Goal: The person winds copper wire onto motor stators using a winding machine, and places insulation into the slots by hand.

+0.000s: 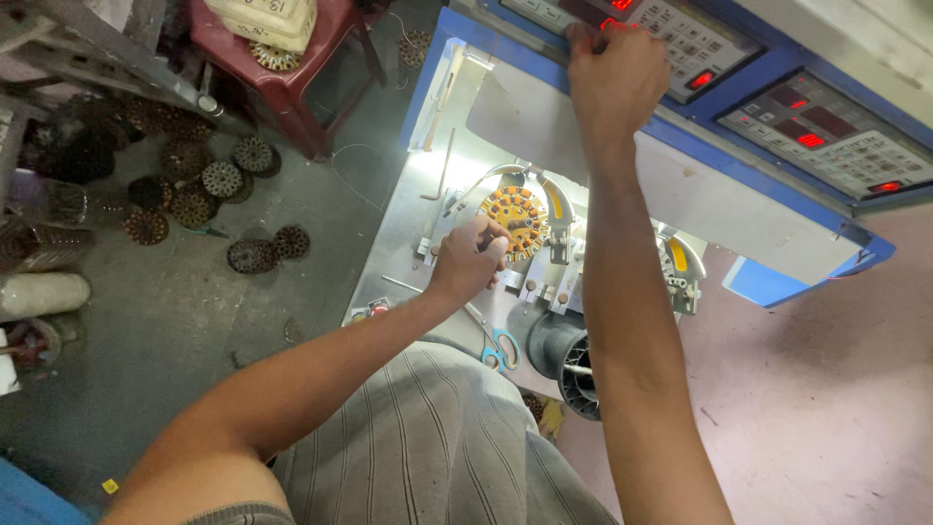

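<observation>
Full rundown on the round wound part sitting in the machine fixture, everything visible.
The stator is a round disc with radial teeth wound in copper-orange wire around a small yellowish hub. It lies flat, face up, seated in a metal fixture on the machine's steel plate, under a curved arm with a yellow insert. The left hand covers its lower-left edge, fingers pinched at the rim; whether they hold wire is unclear. The right hand is away on the control panel. Windings look complete on the visible part.
</observation>
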